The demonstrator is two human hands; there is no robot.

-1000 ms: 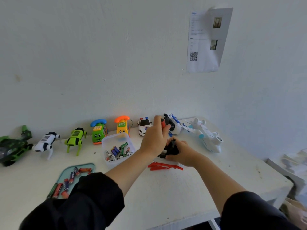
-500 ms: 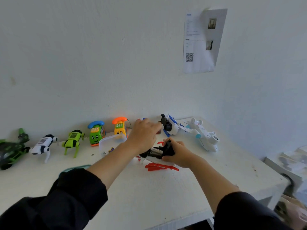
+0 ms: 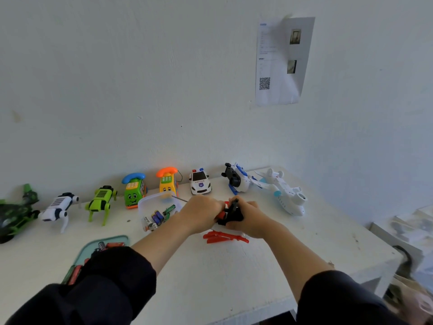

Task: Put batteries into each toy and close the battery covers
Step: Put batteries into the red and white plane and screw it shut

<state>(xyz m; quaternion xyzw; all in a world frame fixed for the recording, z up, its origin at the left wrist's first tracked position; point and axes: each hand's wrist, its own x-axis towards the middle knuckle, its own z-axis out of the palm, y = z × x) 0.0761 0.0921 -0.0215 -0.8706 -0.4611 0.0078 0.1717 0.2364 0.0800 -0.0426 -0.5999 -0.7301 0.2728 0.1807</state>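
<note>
Both hands meet at the table's middle on a black and red toy (image 3: pixel 230 213). My right hand (image 3: pixel 248 219) grips its black body from the right. My left hand (image 3: pixel 201 213) closes on its left end, where a red part shows. Whether a battery sits between the fingers is hidden. A red rotor-like piece (image 3: pixel 222 236) lies on the table just below the hands. A clear tub (image 3: pixel 159 213) with several batteries stands to the left of my left hand.
Toys line the wall: green vehicle (image 3: pixel 14 211), white robot dog (image 3: pixel 58 207), green robot dog (image 3: pixel 100 202), green phone (image 3: pixel 133 191), yellow phone (image 3: pixel 167 181), police car (image 3: pixel 199 181), white and blue helicopter (image 3: pixel 236 179), white plane (image 3: pixel 284 194). A teal tray (image 3: pixel 103 242) holds batteries at left.
My left hand came back from the tub side to the toy's left end. The toy is now held more upright between both hands. The camera view shifted slightly.
</note>
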